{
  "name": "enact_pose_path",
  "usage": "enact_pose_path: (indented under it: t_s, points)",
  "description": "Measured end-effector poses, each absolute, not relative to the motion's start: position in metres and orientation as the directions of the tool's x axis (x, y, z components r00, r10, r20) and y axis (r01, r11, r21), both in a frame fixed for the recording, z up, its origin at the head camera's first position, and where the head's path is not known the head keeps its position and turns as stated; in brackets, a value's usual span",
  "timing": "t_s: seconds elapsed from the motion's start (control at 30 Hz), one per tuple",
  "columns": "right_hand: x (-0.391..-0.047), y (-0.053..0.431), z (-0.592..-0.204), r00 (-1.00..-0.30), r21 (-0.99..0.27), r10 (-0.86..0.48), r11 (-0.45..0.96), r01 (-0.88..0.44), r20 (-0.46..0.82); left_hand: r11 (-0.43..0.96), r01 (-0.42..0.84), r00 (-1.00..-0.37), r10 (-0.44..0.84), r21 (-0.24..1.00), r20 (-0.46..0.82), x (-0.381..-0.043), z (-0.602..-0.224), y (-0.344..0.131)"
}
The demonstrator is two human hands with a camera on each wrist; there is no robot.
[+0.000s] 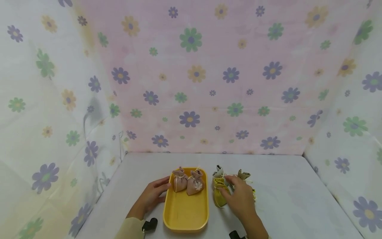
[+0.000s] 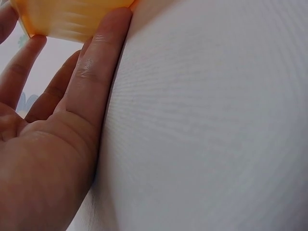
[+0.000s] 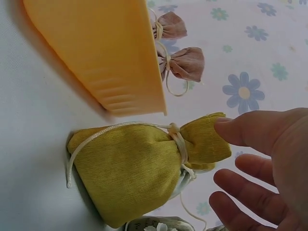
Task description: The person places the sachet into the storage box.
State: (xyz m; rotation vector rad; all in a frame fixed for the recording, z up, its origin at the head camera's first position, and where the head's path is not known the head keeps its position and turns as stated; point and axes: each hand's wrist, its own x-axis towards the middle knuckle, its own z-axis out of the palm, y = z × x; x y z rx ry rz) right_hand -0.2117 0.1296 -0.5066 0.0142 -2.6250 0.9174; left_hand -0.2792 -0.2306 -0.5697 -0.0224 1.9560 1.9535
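A yellow tray (image 1: 185,215) holds two dusty-pink drawstring pouches (image 1: 180,182) at its far end, one with a pale flower on it. My left hand (image 1: 153,194) rests against the tray's left side, its fingers (image 2: 91,72) fairly straight and touching the wall. To the right of the tray stands a mustard-yellow drawstring pouch (image 3: 130,168) with a cream cord. My right hand (image 1: 241,196) is at its gathered top, thumb close to the cloth and fingers spread apart from it; whether the thumb touches cannot be told.
Behind the mustard pouch stand a pale grey pouch (image 1: 218,170) and an olive-grey pouch (image 1: 243,174); my right hand partly hides this group. The white table (image 1: 286,199) meets flower-printed cloth walls (image 1: 197,73) at the back and sides.
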Motion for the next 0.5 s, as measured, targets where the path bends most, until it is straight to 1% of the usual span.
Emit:
enact_pose_path:
  t_s: [0.23, 0.3, 0.5]
  points:
    - [-0.2103, 0.1256, -0.5104, -0.934, -0.586, 0.105, 0.801, -0.124, 0.341, 0.035, -0.279, -0.925, 0.259, 0.96, -0.278, -0.2762, -0.5678, -0.2306]
    - [-0.2104, 0.1247, -0.5105, -0.932, -0.59, 0.108, 0.798, -0.126, 0.345, 0.041, -0.263, -0.929, 0.26, 0.964, -0.264, -0.2762, -0.5674, -0.2301]
    - [-0.2099, 0.1227, -0.5116, -0.926, -0.58, 0.107, 0.803, -0.133, 0.361, 0.044, -0.27, -0.931, 0.245, 0.962, -0.272, -0.2764, -0.5674, -0.2304]
